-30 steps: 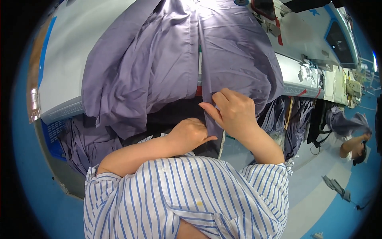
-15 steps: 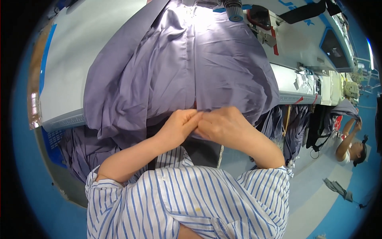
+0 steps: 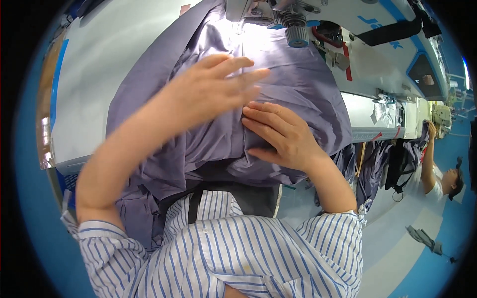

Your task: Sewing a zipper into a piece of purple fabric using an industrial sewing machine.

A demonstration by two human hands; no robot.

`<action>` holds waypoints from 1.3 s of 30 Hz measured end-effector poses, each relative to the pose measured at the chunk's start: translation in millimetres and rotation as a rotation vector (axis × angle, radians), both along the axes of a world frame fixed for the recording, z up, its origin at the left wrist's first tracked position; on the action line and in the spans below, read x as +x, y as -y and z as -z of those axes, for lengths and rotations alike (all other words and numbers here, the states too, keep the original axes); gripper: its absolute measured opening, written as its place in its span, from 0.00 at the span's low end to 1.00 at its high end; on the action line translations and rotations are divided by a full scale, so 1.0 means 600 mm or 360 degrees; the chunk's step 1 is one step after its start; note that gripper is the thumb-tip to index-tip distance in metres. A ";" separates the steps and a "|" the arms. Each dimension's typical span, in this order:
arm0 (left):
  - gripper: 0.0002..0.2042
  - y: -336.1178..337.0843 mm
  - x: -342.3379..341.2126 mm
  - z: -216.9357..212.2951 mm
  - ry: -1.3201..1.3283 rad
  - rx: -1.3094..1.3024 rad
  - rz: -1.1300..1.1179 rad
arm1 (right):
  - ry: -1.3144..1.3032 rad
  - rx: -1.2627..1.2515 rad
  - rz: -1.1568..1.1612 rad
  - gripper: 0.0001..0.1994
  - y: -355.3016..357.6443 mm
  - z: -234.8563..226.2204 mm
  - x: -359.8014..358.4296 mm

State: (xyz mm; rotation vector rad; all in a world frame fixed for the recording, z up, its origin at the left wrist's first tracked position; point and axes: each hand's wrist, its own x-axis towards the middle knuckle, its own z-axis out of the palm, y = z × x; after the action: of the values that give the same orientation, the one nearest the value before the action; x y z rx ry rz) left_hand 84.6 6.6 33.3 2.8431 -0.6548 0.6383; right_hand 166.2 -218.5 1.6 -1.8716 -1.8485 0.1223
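Note:
A grey-purple garment (image 3: 213, 141) is draped over the white sewing table, its long seam running from the sewing machine's needle area (image 3: 240, 27) toward me. My right hand (image 3: 280, 131) lies flat on the cloth just right of the seam, fingers stretched out. Raised above the cloth, my left hand (image 3: 218, 84) has its fingers spread and holds nothing; it is slightly blurred. Bright lamp light falls on the fabric beneath the machine head. The near edge of the garment hangs over the table's front edge.
The machine arm (image 3: 377, 44) spans the upper right, with a dial knob (image 3: 296, 36) low on its head. More purple cloth (image 3: 370, 161) hangs below the table at right. A blue basket (image 3: 69, 181) stands at left. Another person (image 3: 439, 179) works at far right.
My hands, which were together at the garment's near edge, have parted. The left has risen forward toward the machine; the right has slid forward and flattened on the cloth.

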 end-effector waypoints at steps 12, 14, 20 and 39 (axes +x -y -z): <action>0.07 -0.044 0.005 0.040 0.0105 0.0015 0.0066 | -0.0007 0.0333 0.0049 0.12 -0.022 0.008 0.012; 0.08 -0.036 -0.001 0.050 0.0232 -0.0215 -0.0023 | -0.0039 0.0397 0.0059 0.12 -0.023 0.004 0.017; 0.07 -0.038 -0.009 0.063 0.0163 -0.0273 -0.0075 | -0.0098 0.0448 0.0005 0.11 -0.034 -0.007 0.017; 0.21 -0.031 0.004 0.058 -0.0026 -0.0274 -0.0445 | -0.0015 0.0296 -0.0080 0.09 -0.041 -0.009 0.025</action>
State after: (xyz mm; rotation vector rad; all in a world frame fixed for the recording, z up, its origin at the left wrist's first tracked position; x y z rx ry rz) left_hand 87.2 25.2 -1.3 2.7946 -0.1881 0.6739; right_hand 181.1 -194.1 6.8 -1.6955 -1.8340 -0.0231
